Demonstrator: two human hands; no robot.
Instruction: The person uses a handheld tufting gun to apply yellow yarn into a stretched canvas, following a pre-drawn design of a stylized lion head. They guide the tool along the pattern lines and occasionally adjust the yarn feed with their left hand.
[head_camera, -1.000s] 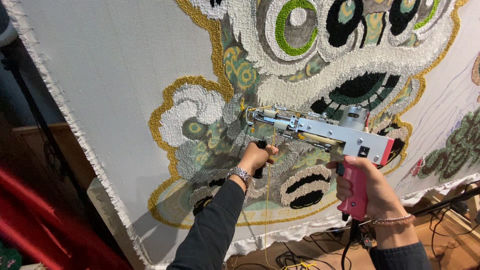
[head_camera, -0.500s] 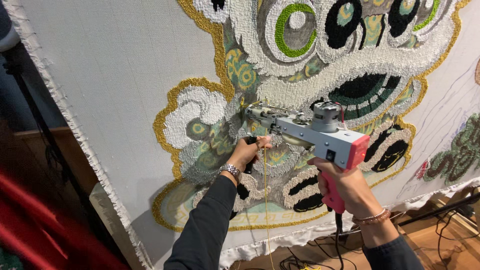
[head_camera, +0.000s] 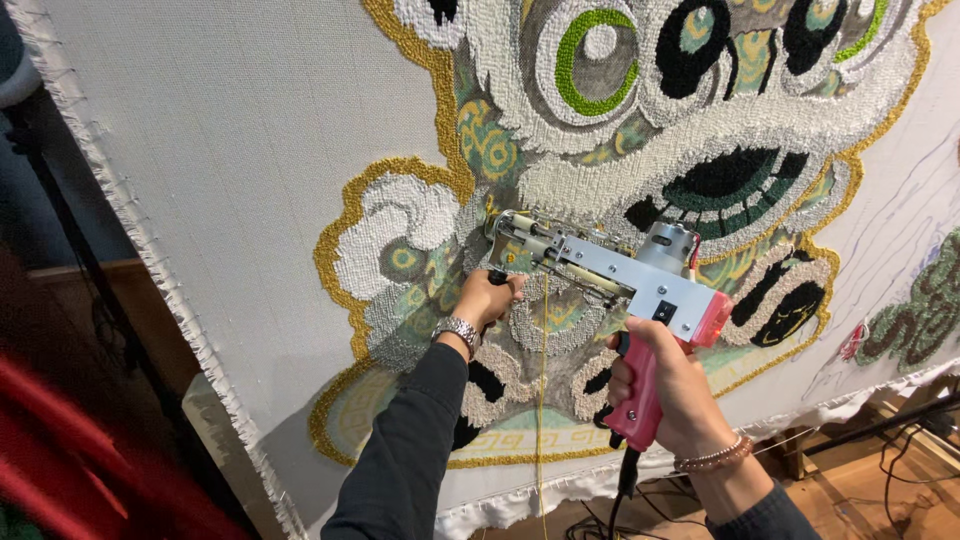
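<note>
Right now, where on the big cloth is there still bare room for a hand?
The plain cloth left of the gold outline is free. It is crowded around the tufting gun, where the left hand and right hand work.

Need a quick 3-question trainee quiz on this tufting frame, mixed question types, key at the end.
1. True or false: the right hand grips the pink handle of the tufting gun.
2. The left hand holds: A) the gun's front grip, B) scissors, C) a yarn cone.
3. Fill in: a thin yellow ____ hangs below the gun in front of the cloth.

Key: 1 true; 2 A; 3 yarn.
</note>
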